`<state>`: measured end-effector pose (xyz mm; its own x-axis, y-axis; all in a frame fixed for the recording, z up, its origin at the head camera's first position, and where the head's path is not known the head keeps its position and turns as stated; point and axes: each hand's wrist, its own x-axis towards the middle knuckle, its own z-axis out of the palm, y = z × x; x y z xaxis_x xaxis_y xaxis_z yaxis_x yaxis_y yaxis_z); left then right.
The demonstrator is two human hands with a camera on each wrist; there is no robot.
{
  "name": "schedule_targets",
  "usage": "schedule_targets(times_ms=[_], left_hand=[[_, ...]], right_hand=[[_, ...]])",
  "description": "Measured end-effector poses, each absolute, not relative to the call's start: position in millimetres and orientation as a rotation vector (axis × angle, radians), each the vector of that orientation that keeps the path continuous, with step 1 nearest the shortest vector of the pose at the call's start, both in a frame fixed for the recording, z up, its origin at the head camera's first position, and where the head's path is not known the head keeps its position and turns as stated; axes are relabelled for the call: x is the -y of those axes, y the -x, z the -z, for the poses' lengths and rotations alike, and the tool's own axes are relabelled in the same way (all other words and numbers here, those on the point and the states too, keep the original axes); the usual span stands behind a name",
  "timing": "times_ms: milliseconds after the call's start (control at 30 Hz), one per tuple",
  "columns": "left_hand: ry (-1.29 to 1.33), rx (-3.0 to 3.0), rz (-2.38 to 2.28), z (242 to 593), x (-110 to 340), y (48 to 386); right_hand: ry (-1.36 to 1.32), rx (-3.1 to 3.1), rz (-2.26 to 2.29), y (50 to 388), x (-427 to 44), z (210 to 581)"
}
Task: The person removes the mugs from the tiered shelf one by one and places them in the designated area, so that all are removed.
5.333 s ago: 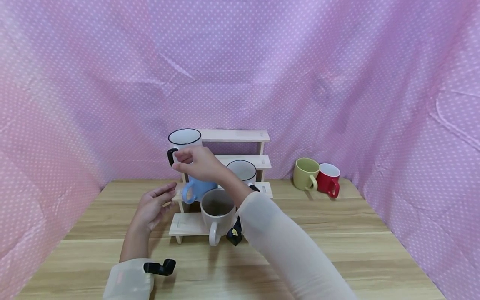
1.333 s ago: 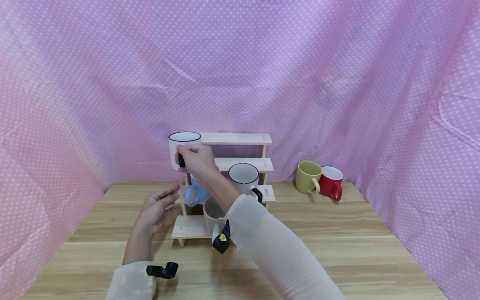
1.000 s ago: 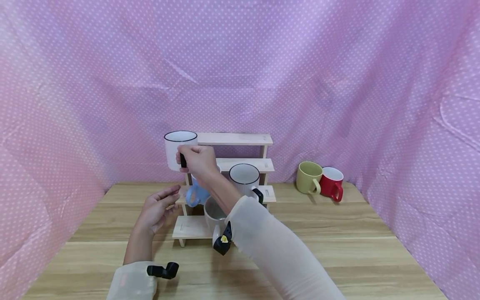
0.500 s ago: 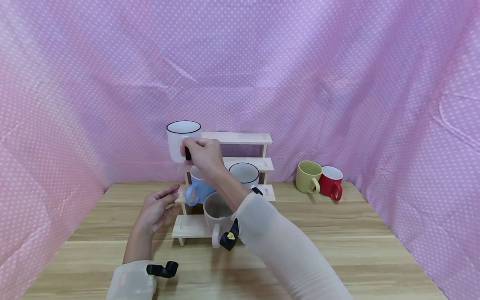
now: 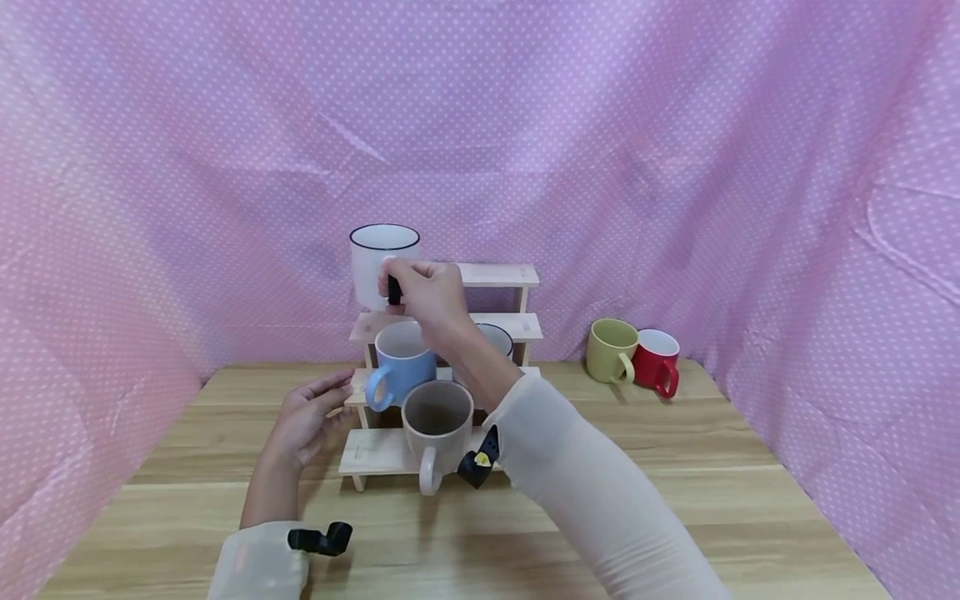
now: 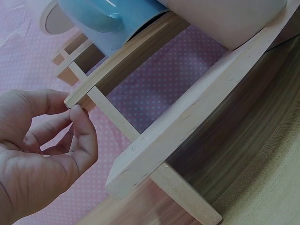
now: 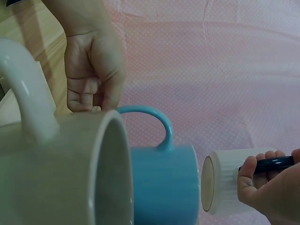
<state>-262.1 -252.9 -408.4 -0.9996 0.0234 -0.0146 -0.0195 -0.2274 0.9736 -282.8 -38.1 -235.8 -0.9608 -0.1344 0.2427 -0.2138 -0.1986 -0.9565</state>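
My right hand (image 5: 431, 300) grips the black handle of a white mug with a black rim (image 5: 369, 271). The mug is upright, held at the left end of the stepped wooden stand (image 5: 498, 273), near its top tier; its underside shows in the right wrist view. With thumb and forefinger my left hand (image 6: 51, 145) pinches the left end of one of the stand's boards (image 6: 98, 77). On the lower tiers stand a light blue mug (image 5: 408, 371) and a grey-beige mug (image 5: 438, 437). Another black-rimmed white mug (image 5: 497, 336) is mostly hidden by my right forearm.
An olive-green mug (image 5: 609, 354) and a red mug (image 5: 654, 362) stand side by side at the back right of the wooden table (image 5: 637, 467). Pink dotted cloth (image 5: 480, 125) hangs behind and at both sides.
Over five seconds the mug's handle has turned from the left towards the front, with my right hand closing round it. In the last second the mug rose and moved right. My left hand stays put.
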Motion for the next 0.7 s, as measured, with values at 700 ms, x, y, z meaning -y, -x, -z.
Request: schedule_targets(times_ms=[700], left_hand=[[-0.001, -1.921, -2.415, 407.1, 260.0, 272.1]], right_hand=[[-0.372, 1.883, -2.281, 299.7, -30.4, 219.7]])
